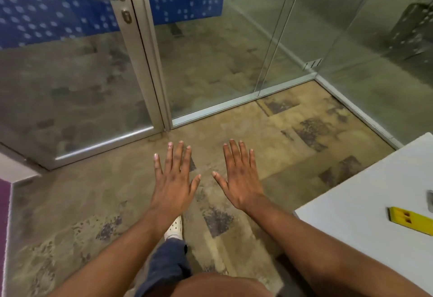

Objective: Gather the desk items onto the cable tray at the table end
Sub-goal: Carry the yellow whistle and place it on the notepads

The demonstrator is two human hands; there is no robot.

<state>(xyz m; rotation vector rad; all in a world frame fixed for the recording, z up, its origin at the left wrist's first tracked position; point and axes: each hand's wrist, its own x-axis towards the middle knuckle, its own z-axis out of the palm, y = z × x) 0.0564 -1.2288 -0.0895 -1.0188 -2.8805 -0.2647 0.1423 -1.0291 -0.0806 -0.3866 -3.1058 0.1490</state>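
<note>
Open floor (234, 137) ahead to glass wall (210, 50); white table (351, 214) close at right.

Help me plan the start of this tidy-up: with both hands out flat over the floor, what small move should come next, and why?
Probably turn right and reach the right hand toward the yellow item on the white table. Both that hand and the left hand are open and hold nothing, spread above the carpet, and the yellow item is the nearest desk thing. No cable tray is in view.
</note>
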